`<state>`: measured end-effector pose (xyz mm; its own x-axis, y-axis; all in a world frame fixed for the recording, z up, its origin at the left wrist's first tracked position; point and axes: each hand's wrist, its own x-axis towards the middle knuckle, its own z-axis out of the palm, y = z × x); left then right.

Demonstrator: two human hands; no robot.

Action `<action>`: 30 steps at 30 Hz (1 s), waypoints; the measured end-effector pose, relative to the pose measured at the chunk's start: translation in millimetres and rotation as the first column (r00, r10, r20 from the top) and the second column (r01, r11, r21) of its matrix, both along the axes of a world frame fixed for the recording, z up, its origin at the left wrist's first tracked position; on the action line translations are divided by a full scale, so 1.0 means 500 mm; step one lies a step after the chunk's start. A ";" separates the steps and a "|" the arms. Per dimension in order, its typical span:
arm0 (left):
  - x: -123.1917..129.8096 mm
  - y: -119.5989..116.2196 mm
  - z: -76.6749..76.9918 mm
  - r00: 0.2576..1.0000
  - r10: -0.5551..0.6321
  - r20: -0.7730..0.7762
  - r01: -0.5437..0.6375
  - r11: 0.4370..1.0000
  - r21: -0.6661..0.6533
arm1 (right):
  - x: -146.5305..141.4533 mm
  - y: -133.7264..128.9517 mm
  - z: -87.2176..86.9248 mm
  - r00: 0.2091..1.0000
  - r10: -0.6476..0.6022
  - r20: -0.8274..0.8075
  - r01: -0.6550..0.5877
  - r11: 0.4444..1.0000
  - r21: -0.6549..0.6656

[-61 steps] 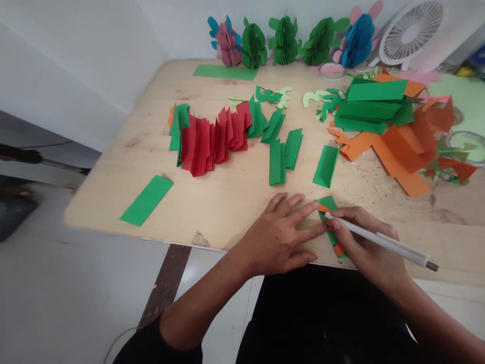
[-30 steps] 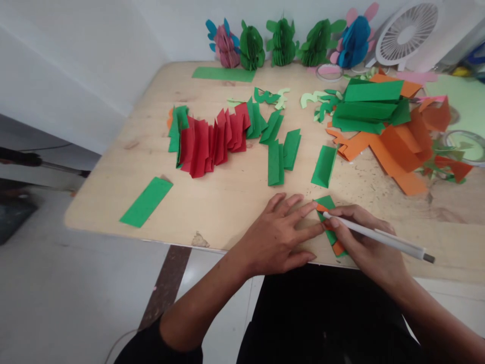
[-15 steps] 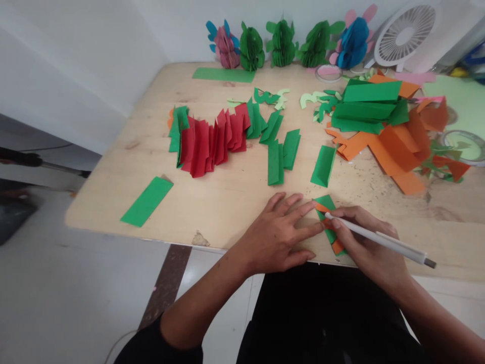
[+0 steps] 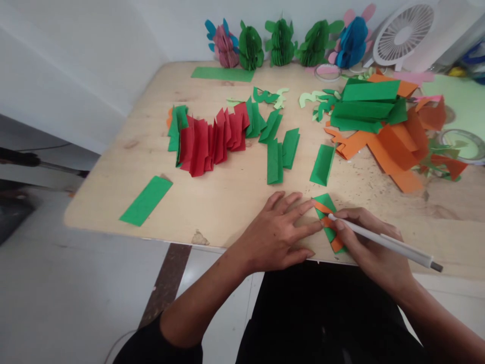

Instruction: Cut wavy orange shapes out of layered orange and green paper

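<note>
My left hand (image 4: 280,232) lies flat on the table, fingers spread, its fingertips pressing the left side of a small folded green paper (image 4: 327,204) with an orange template on it. My right hand (image 4: 369,247) grips a white pen (image 4: 382,241) whose tip rests on that paper near the table's front edge. Part of the paper is hidden under both hands.
Folded green strips (image 4: 282,151) and a row of red folded papers (image 4: 212,139) lie mid-table. A loose green strip (image 4: 146,200) sits front left. Green and orange sheets (image 4: 382,126) pile at the right. Paper figures (image 4: 280,43), a white fan (image 4: 403,30) and tape rolls (image 4: 464,145) stand behind.
The pen tip has shifted slightly right and down along the paper. My left hand has stayed where it was, pressing the paper.
</note>
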<state>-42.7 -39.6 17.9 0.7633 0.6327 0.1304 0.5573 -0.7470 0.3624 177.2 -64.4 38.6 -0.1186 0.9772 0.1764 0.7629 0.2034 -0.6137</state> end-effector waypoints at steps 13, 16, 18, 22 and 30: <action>0.001 -0.002 0.000 1.000 -0.001 0.003 0.001 1.000 0.007 | 0.005 -0.008 0.001 1.000 -0.010 0.004 0.010 1.000 0.015; 0.001 -0.002 -0.001 1.000 0.000 0.002 0.000 1.000 0.010 | 0.007 -0.010 0.000 1.000 -0.007 0.011 0.007 1.000 0.020; 0.001 -0.002 -0.001 1.000 0.002 0.003 -0.002 1.000 0.015 | 0.009 -0.011 -0.001 1.000 -0.013 0.016 0.012 1.000 0.016; 0.000 -0.003 -0.002 1.000 0.003 0.004 -0.003 1.000 0.020 | 0.008 -0.012 -0.004 1.000 -0.019 0.025 0.019 1.000 0.012; 0.000 -0.003 -0.003 1.000 0.000 -0.002 0.000 1.000 0.027 | 0.006 -0.012 -0.006 1.000 0.001 0.014 -0.002 0.999 0.036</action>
<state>-42.7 -41.1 16.6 0.7638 0.6289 0.1456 0.5581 -0.7567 0.3405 180.5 -70.4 35.6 -0.1228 0.9700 0.2096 0.7708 0.2263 -0.5956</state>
